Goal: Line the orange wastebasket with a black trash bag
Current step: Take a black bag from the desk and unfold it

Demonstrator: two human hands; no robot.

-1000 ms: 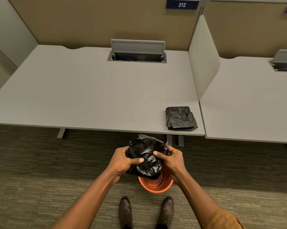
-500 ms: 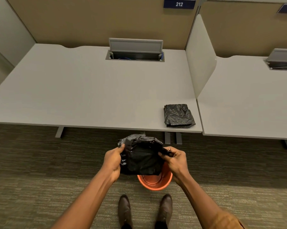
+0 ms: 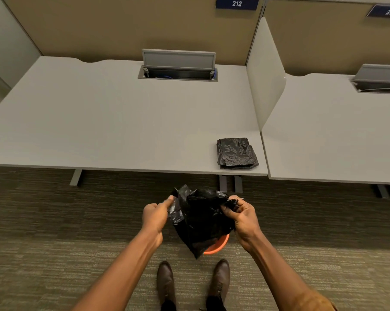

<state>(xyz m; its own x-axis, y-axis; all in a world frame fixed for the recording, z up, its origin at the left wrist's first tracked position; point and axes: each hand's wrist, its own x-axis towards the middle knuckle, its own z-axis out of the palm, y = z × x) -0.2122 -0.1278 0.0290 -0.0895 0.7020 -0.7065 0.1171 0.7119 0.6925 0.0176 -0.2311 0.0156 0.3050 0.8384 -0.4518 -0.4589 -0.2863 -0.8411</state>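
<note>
A black trash bag (image 3: 200, 221) hangs between my two hands above the floor, partly unfolded, its lower corner pointing down. My left hand (image 3: 154, 215) pinches its left top edge and my right hand (image 3: 242, 217) grips its right top edge. Under the bag stands the orange wastebasket (image 3: 218, 245) on the carpet; only a strip of its rim shows, the rest is hidden by the bag.
A folded stack of black bags (image 3: 236, 153) lies on the grey desk (image 3: 113, 122) near its front right corner. A white divider panel (image 3: 266, 81) separates a second desk (image 3: 333, 135). My two brown shoes (image 3: 166, 281) stand just behind the basket.
The bag has opened out from a crumpled bundle and now hangs longer, covering most of the basket. My hands have moved further apart along its top edge.
</note>
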